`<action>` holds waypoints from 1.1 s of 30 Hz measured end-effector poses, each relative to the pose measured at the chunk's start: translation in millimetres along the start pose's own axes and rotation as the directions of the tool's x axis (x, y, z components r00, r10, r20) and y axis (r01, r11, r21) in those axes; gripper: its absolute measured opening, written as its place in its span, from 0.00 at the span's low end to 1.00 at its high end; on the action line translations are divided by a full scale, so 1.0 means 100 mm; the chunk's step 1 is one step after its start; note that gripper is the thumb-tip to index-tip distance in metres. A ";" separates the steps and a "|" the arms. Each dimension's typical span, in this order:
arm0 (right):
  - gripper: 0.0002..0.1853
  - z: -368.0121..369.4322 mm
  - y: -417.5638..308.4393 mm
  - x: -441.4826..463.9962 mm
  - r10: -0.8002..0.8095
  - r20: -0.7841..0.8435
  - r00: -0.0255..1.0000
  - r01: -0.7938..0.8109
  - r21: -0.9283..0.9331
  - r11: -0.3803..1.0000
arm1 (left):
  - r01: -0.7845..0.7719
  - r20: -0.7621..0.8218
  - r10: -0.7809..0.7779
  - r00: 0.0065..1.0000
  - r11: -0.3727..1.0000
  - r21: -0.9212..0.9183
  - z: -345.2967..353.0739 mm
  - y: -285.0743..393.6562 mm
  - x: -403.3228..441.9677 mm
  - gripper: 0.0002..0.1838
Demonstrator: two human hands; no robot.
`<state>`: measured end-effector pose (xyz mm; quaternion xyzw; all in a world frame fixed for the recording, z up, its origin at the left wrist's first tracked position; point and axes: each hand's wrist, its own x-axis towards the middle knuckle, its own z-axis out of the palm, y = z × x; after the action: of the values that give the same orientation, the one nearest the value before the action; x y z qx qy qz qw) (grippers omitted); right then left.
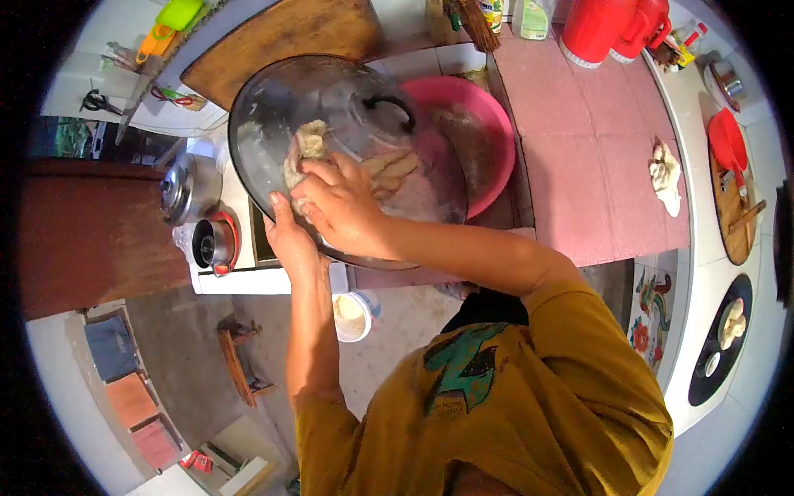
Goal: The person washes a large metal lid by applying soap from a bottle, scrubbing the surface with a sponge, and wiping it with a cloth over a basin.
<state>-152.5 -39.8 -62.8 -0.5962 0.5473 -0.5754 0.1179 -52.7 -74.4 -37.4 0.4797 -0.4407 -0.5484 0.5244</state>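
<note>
A large see-through lid (273,107) with a dark rim and a black handle (390,103) is held tilted over a pink basin (495,136). My left hand (294,240) grips its near left rim, the thumb lying on the upper face. Bunched under the fingers of my right hand (351,211) is a wet, light-coloured cloth (313,142), pressed against the lid's surface. The basin shows partly through the lid and partly beyond its right side. Some of my left fingers are hidden beneath the rim.
To the left stand a metal kettle (194,186) and a small pot (217,241). A wooden board (289,37) leans behind the lid. Red jugs (600,33) and a crumpled cloth (664,178) sit on the pink-tiled counter (579,190). On the floor is a white bucket (353,318).
</note>
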 end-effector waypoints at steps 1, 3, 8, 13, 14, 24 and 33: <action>0.13 -0.04 -0.03 -0.04 -0.042 0.011 0.999 0.042 -0.012 0.999 | -0.002 0.008 0.002 1.000 1.000 0.012 0.04 0.02 -0.01 0.24; 0.13 -0.12 -0.04 -0.17 -0.118 0.041 0.992 0.119 -0.036 0.992 | 0.067 0.057 -0.058 0.997 0.983 -0.171 0.03 0.01 0.02 0.20; 0.12 -0.31 0.22 -0.55 -0.314 0.059 0.947 0.308 0.097 0.946 | 0.165 0.075 -0.150 0.986 0.944 -0.284 -0.04 -0.07 0.14 0.22; 0.12 -0.86 0.62 -0.93 -0.404 0.283 0.870 0.381 0.137 0.914 | 0.211 -0.087 -0.242 0.966 0.940 -0.268 0.11 0.02 0.01 0.22; 0.13 -0.95 0.77 -1.03 -0.440 0.309 0.843 0.415 0.146 0.898 | 0.218 -0.085 -0.250 0.965 0.936 -0.275 0.09 0.01 0.02 0.23; 0.16 -1.55 2.12 -1.35 0.469 0.504 0.725 -0.553 0.022 0.833 | 0.172 -0.176 -0.217 0.960 0.955 -0.240 -0.10 0.01 0.17 0.23; 0.20 -1.12 3.39 -0.93 0.615 0.411 0.672 -0.057 -0.800 0.598 | 0.263 -0.086 -0.296 0.951 0.926 -0.272 -0.50 0.00 0.21 0.26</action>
<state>-394.7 -38.2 -340.5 -0.6267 0.7607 -0.0225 0.1677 -3.4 -94.2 -46.6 0.4990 -0.2588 -0.6389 0.5252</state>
